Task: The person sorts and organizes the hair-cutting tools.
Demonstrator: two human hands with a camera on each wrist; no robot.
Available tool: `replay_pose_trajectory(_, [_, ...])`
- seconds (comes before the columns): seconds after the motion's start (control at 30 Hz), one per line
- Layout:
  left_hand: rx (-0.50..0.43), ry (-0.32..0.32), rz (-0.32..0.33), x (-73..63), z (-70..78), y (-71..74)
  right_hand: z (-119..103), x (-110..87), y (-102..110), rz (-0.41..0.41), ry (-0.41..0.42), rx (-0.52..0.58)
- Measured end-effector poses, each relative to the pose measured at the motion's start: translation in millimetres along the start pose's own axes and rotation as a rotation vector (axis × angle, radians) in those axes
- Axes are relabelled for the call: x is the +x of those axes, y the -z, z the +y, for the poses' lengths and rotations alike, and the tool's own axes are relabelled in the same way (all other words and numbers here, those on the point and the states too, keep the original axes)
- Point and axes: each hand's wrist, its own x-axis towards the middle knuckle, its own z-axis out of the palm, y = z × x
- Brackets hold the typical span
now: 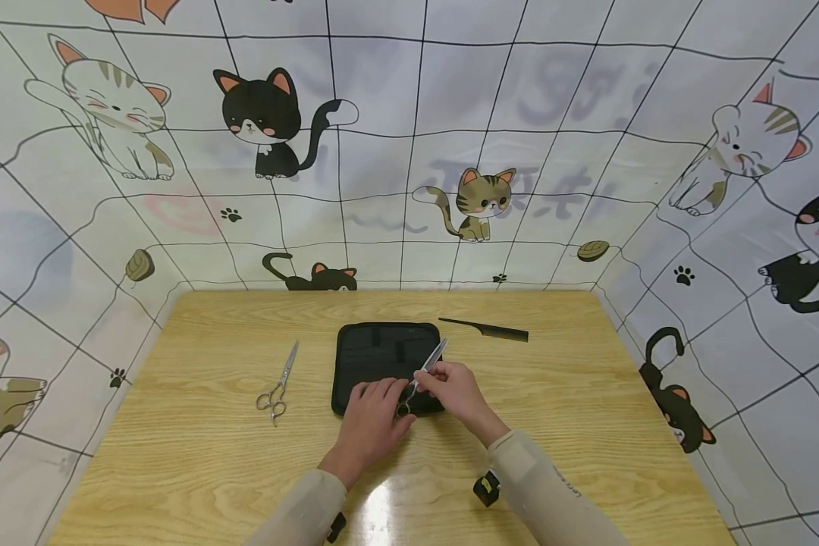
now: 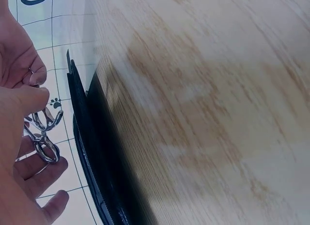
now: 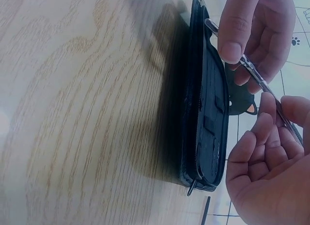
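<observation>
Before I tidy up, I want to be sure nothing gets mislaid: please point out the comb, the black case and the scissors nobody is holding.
Comb (image 1: 502, 332): head view, on its wide end.
Black case (image 1: 367, 360): head view, on its bare upper-left area.
Unheld scissors (image 1: 286, 374): head view, on the blades.

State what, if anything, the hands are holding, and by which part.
The scissors over the black case: the right hand pinches them around the base of the blades; the left hand holds the handle end.

Head view faces forward-down from above — low, close, sideways wrist views share the black case (image 1: 365, 364).
</observation>
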Motion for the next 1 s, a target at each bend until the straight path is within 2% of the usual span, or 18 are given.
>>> replay_pose_trajectory(0.23, [-0.008, 0.000, 0.023, -0.7, 0.3, -0.2, -27.1, -14.0, 5.5, -0.035, -0.016, -0.004])
replay_pose_trajectory(0.3, [-0.007, 0.001, 0.027, -0.6, 0.9, 0.7, -28.9, -15.3, 5.4, -0.033, -0.017, -0.008])
replay_pose_trajectory(0.63, [-0.016, 0.031, 0.056, 0.5, 3.2, 0.4, 3.1, 0.2, -5.0, 0.010, -0.015, 0.033])
replay_pose_trajectory(0.83, [-0.017, 0.056, 0.057, 0.3, 4.0, -0.9, 5.2, 1.1, -6.1, 0.010, -0.013, 0.044])
replay_pose_trajectory(1.0, [-0.028, 0.070, 0.101, 0.4, 3.7, -2.4, 5.2, 0.7, -7.7, 0.011, -0.012, 0.047])
